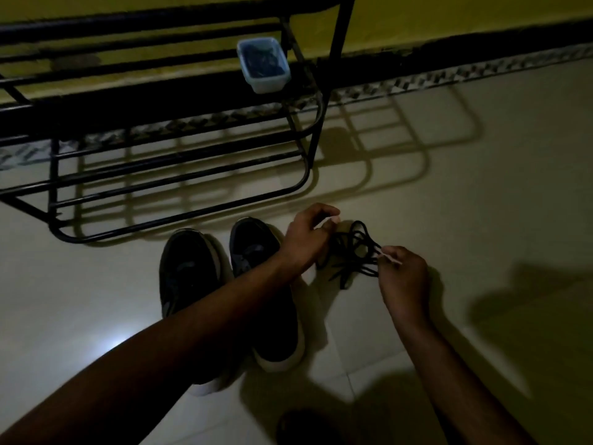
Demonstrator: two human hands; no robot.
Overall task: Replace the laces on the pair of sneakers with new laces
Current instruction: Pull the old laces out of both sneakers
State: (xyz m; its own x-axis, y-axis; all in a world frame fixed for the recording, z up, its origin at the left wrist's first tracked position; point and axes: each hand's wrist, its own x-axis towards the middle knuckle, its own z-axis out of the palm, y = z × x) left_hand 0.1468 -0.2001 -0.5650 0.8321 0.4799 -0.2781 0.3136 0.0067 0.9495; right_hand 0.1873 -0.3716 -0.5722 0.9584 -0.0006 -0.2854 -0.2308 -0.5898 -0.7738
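Observation:
Two dark sneakers with pale soles stand side by side on the floor, the left sneaker (187,274) and the right sneaker (256,248), toes pointing away from me. My left arm crosses over both. To their right a bundle of black laces (353,252) hangs tangled between my hands, just above the floor. My left hand (308,239) pinches a pale lace tip at the bundle's far left. My right hand (402,277) pinches another pale tip at the bundle's right side.
A black metal shoe rack (179,175) stands against the yellow wall beyond the sneakers. On its upper shelf sits a blue plastic tub (263,64) with dark laces inside. Pale floor tiles (481,187) stretch to the right. A dark rounded shape (305,428) lies at the bottom edge.

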